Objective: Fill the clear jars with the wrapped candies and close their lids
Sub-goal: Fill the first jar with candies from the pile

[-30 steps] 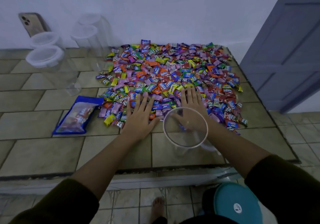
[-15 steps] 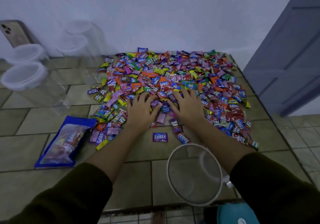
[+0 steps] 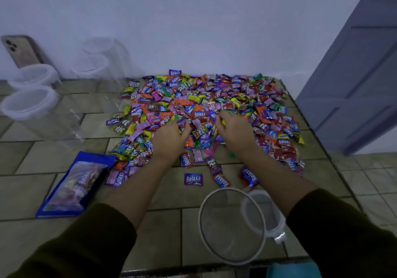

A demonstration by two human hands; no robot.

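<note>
Clear plastic caught my eye first on the feed: an open jar (image 3: pixel 227 232) stood upright at 5 o'clock on the tiled counter (image 3: pixel 38 191), its mouth facing the camera, nothing inside it that I could see. Its white lid (image 3: pixel 267 213) lay touching it on the 3 o'clock side, partly under the right forearm.

Both hands were in the near edge of the heap of wrapped candies (image 3: pixel 214 97), which spread from the centre up to the wall at 12 o'clock. The left hand (image 3: pixel 169 140) had its fingers curled down around a clutch of wrappers. The right hand (image 3: pixel 236 133), just beside it toward 3 o'clock, was curled the same way, fingertips buried in the pile. A few loose pieces lay between the heap and the jar, among them one purple Relaxa candy (image 3: pixel 193 179) lying flat.

At 8 o'clock a blue candy bag (image 3: pixel 73 185) lay on the tiles, its corner touching the heap. Four lidded jars (image 3: pixel 30 103) stood at 10 o'clock, with a phone (image 3: pixel 20 50) propped against the wall behind them. A grey door (image 3: pixel 354 84) filled 2 o'clock.
</note>
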